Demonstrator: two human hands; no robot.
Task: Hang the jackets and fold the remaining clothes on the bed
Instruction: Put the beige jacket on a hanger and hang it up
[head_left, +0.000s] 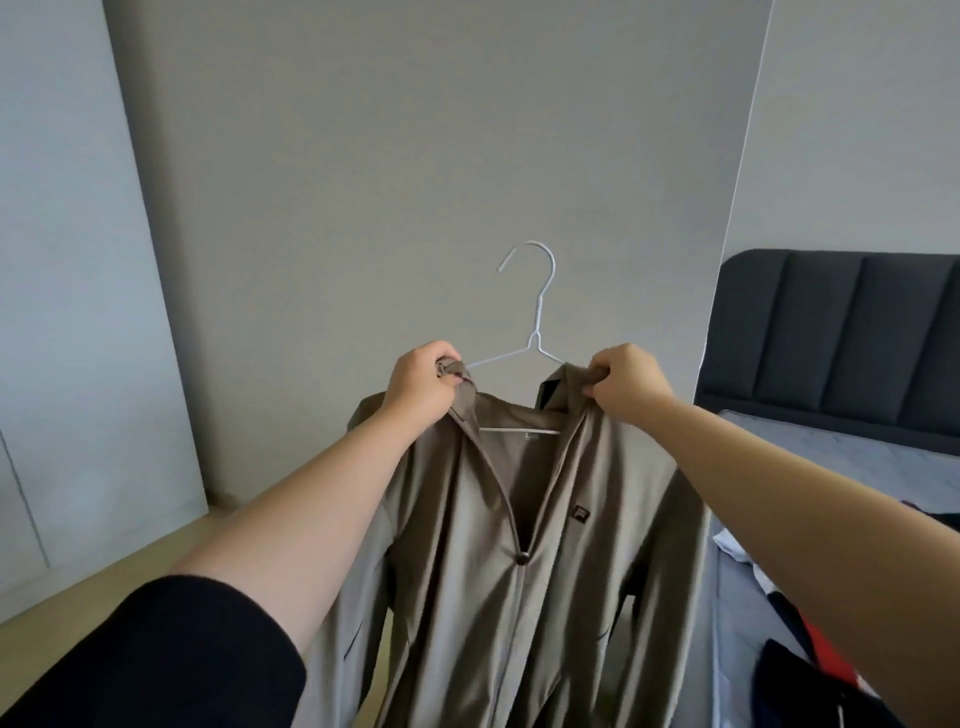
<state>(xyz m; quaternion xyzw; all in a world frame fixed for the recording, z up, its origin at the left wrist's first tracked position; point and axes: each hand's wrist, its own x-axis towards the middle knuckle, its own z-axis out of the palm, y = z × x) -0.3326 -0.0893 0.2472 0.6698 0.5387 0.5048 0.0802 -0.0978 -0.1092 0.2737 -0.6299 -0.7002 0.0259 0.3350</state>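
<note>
Inspection at the bedside. The taupe, thin-fabric jacket (498, 545) was held up in the air in front of a plain grey wall (363, 156), draped on a white wire hanger (535, 312) whose hook stood free above the collar, not yet on any rail.

The left hand (423, 382) had its fingers curled round the bunched collar edge at the hanger's left arm. The right hand (626, 382) pinched the opposite collar fold between thumb and fingers. Both hands gripped cloth.

Handling assessment: the garment appeared light and soft. It hung in loose folds and offered no stiffness of its own. The smooth weave looked liable to slide off the thin wire shoulders if tilted. The soundest hold was judged to be the hanger's neck below the hook, with the collar seated evenly first.

Other mixed clothes (810, 654) lay unfolded on the grey-sheeted bed (831, 447) to the right.
</note>
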